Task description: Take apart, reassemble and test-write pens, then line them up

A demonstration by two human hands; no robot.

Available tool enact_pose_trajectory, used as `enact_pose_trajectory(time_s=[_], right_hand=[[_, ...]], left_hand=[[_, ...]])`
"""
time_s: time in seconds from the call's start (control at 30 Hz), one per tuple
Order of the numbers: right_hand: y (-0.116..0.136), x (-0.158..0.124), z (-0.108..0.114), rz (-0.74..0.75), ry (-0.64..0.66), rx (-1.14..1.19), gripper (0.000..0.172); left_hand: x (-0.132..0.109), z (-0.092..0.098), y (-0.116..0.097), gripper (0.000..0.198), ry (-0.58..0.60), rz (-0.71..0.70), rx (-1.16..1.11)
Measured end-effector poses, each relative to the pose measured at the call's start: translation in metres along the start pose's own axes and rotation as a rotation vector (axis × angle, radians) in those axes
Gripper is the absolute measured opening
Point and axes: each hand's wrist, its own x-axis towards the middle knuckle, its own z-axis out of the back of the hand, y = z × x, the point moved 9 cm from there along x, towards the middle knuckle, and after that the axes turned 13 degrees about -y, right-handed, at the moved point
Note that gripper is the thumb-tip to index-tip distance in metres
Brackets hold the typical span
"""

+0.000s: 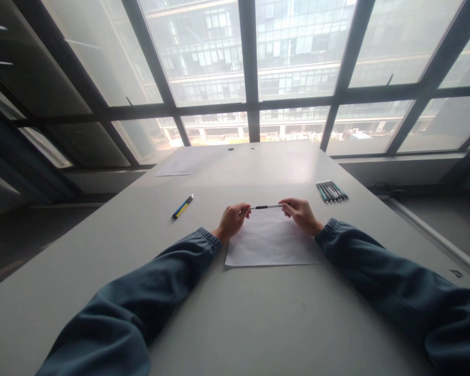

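Note:
Between my two hands a pen with a black grip and a pale barrel is held level above a sheet of white paper. The fingers of my left hand pinch its left end. At the other end, my right hand is closed on the barrel. Both of its ends are partly hidden by fingers. The paper lies flat on the white table, below and between the hands.
Two pens, one blue and one yellow, lie to the left on the table. A row of several pens sits at the right. Further off is another paper at the far left, before large windows.

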Motion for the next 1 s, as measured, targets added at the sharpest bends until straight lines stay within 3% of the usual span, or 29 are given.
enact_pose_trajectory(time_s=[0.33,0.63,1.0], right_hand=[[-0.004,0.003,0.008,-0.015,-0.078,0.020,0.027],[-0.007,0.007,0.015,-0.036,-0.156,0.027,0.025],[-0.015,0.010,0.021,-0.021,-0.193,0.004,0.027]], left_hand=[[0.004,0.008,0.001,0.015,-0.149,-0.043,-0.034],[0.007,0.017,0.005,0.010,-0.228,0.005,-0.047],[0.004,0.001,0.001,0.013,0.055,-0.248,0.034]])
